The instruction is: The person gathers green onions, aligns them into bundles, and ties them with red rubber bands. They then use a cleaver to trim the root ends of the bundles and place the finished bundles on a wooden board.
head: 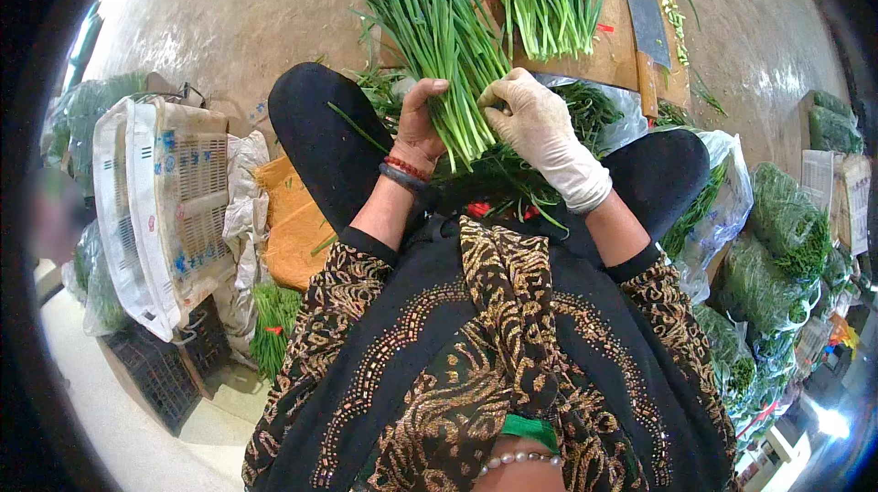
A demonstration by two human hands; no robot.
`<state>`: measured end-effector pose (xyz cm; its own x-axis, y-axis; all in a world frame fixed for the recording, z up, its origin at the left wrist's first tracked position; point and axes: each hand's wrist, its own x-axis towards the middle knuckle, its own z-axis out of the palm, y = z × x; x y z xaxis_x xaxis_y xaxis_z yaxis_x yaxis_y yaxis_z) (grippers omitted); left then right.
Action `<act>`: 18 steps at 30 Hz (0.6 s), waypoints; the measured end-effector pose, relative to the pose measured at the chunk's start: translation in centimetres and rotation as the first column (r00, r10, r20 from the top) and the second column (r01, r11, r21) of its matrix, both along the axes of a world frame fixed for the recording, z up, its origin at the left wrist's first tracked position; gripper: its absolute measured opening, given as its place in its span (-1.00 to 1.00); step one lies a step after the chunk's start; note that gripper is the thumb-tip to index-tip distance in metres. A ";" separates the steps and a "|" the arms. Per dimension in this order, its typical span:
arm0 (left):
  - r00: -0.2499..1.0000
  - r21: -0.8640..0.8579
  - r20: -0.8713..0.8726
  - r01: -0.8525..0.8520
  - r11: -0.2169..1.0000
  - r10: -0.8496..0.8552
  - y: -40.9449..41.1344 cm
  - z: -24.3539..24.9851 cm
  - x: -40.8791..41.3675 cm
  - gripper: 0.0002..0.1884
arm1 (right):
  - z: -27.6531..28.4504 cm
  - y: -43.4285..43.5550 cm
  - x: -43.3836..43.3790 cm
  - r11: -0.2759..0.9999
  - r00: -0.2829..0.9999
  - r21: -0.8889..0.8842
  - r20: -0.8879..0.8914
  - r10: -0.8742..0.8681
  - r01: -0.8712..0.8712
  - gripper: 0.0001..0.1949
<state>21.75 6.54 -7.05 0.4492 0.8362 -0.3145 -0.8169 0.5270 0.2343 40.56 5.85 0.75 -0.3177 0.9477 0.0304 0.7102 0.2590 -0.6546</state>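
Note:
My bare left hand [420, 120], with a red bead bracelet and a dark bangle at the wrist, is closed around a bunch of garlic chives [439, 32] near its pale cut ends. The leaves point away from me. My right hand [525, 111], in a whitish glove, pinches at the stalks on the bunch's right side. Beyond it, a second bunch of chives [549, 5] lies on a wooden board [610, 70], beside red ties. A cleaver [648, 29] with a wooden handle rests at the board's right, next to chopped stalk pieces [675, 25].
White plastic crates [164, 211] stand on edge at left, near an orange sack [291, 231] and a tied green bunch [273, 334]. Loose greens and a plastic bag [727, 197] lie around my legs. Bagged greens [768, 272] are piled at right.

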 end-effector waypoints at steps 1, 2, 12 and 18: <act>1.000 0.001 0.004 -0.009 1.000 0.009 0.0 -0.3 -0.1 -0.61 | -0.1 0.0 -0.1 1.000 1.000 0.001 0.022 -0.009 0.009 -0.79; 1.000 0.002 0.007 -0.018 1.000 0.018 0.0 -0.7 -0.2 -0.60 | -0.3 -0.1 0.1 1.000 1.000 0.011 -0.007 -0.027 0.027 -0.77; 0.983 0.031 0.183 -0.005 1.000 -0.001 -0.1 0.5 -0.1 -0.47 | -0.9 -0.1 0.7 0.994 0.967 -0.025 -0.231 -0.105 0.102 -0.84; 0.998 -0.049 0.047 -0.037 0.998 0.039 -0.3 1.5 0.6 -0.56 | -0.9 0.4 1.2 0.825 0.638 -0.564 -0.643 -0.422 -0.022 -0.85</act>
